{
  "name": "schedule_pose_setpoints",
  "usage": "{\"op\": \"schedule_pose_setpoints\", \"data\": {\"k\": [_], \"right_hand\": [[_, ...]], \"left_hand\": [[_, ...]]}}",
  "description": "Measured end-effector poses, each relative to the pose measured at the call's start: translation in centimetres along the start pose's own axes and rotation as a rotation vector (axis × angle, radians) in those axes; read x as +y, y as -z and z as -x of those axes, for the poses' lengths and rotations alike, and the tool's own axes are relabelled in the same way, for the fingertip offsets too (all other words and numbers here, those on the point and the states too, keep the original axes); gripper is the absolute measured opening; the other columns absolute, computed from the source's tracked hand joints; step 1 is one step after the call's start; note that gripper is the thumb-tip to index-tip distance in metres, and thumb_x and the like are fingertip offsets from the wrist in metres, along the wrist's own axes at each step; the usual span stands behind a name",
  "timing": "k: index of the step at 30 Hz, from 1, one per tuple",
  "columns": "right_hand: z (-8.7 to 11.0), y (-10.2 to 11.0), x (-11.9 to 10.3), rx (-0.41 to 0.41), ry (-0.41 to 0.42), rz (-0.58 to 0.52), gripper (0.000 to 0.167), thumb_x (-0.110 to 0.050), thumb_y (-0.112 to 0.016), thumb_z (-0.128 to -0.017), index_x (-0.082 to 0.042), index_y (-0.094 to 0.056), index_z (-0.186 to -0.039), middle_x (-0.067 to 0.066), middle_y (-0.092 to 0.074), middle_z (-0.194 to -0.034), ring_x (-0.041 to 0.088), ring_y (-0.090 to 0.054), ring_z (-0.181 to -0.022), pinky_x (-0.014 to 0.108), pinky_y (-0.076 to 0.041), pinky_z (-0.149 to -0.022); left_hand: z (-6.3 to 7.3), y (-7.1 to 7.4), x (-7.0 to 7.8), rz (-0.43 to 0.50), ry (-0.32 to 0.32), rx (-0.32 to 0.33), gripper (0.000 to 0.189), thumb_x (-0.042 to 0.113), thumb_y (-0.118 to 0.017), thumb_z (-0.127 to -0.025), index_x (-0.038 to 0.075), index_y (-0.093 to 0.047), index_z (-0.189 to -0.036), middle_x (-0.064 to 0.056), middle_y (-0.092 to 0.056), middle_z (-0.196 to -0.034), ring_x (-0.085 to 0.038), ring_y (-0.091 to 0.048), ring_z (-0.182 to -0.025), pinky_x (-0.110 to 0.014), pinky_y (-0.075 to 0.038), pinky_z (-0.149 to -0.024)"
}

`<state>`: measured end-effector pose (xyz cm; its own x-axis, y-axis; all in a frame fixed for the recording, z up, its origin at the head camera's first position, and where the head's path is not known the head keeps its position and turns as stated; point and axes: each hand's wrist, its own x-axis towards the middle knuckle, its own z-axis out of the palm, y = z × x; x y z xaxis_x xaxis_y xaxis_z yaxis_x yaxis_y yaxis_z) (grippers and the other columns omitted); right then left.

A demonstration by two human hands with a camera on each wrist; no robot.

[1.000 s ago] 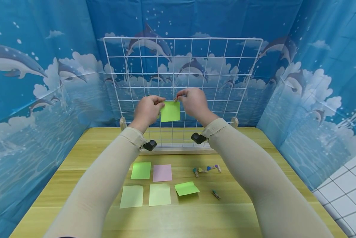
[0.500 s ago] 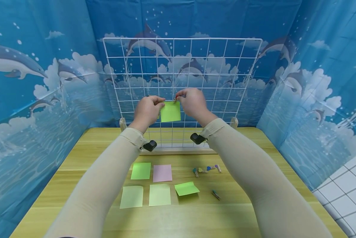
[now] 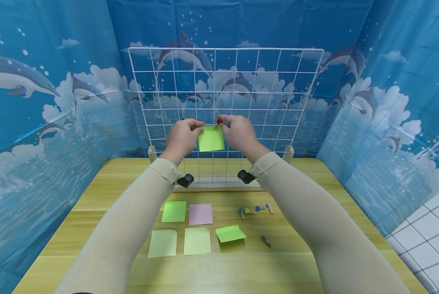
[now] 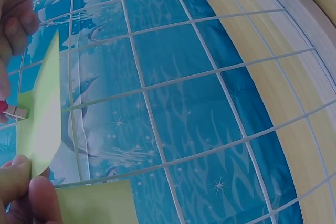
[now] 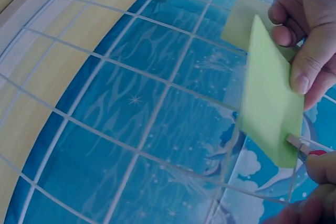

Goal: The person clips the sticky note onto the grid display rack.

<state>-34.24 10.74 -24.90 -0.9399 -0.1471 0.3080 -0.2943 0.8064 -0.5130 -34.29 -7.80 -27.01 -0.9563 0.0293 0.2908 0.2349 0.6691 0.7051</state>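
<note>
My left hand [image 3: 181, 136] pinches the upper left of a bright green sticky note [image 3: 211, 139], held up in front of the white wire grid [image 3: 257, 109]. At the note's upper right is a small wooden clothespin with a red heart [image 3: 219, 121]. The fingers of my right hand [image 3: 240, 132] are curled at its heart end. In the right wrist view, the tip of the clothespin [image 5: 294, 141] bites the edge of the note [image 5: 270, 100]. Another pale green note [image 4: 100, 203] hangs on the grid, mostly hidden behind my left hand in the head view.
On the wooden table lie a green note [image 3: 174, 211], a pink note [image 3: 200, 214], two pale notes [image 3: 162, 243] and a curled green note [image 3: 230, 233]. Several small clothespins [image 3: 249, 210] lie to the right, with one [image 3: 266, 241] nearer. Dolphin-print curtains surround the table.
My right hand has dropped slightly and its fingers have shifted, so the red heart shows more. The left hand and the note stay almost in place.
</note>
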Motion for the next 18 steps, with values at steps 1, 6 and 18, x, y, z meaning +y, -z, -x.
{"op": "schedule_pose_setpoints", "data": {"k": [1,6,18], "right_hand": [[0.03,-0.08,0.12,-0.002,0.006,-0.002,0.042,-0.028,-0.050,-0.113,-0.031,-0.055,-0.155,0.002,-0.055,-0.061,0.015,-0.030,-0.042,0.028,-0.032,-0.043],[0.09,-0.34,0.67,-0.024,0.011,-0.026,0.048,-0.025,-0.049,-0.112,-0.033,-0.047,-0.159,-0.001,-0.036,-0.052,0.015,-0.031,-0.042,0.029,-0.032,-0.043],[0.03,-0.30,0.72,-0.104,-0.011,-0.065,0.055,-0.022,-0.047,-0.112,-0.036,-0.037,-0.164,-0.001,-0.038,-0.057,0.016,-0.033,-0.045,0.029,-0.033,-0.045]], "left_hand": [[0.01,0.00,-0.02,-0.001,-0.001,0.001,0.032,0.034,-0.058,-0.109,0.026,-0.072,-0.137,0.002,-0.073,-0.126,-0.021,-0.046,-0.057,-0.031,-0.038,-0.047],[0.01,-0.07,-0.03,0.010,-0.006,0.005,0.031,0.033,-0.059,-0.110,0.025,-0.072,-0.136,0.001,-0.073,-0.127,-0.024,-0.051,-0.062,-0.031,-0.040,-0.049],[-0.06,-0.08,-0.09,0.000,-0.010,0.005,0.031,0.034,-0.059,-0.109,0.025,-0.072,-0.136,0.001,-0.073,-0.127,-0.023,-0.051,-0.063,-0.031,-0.040,-0.050]]}}
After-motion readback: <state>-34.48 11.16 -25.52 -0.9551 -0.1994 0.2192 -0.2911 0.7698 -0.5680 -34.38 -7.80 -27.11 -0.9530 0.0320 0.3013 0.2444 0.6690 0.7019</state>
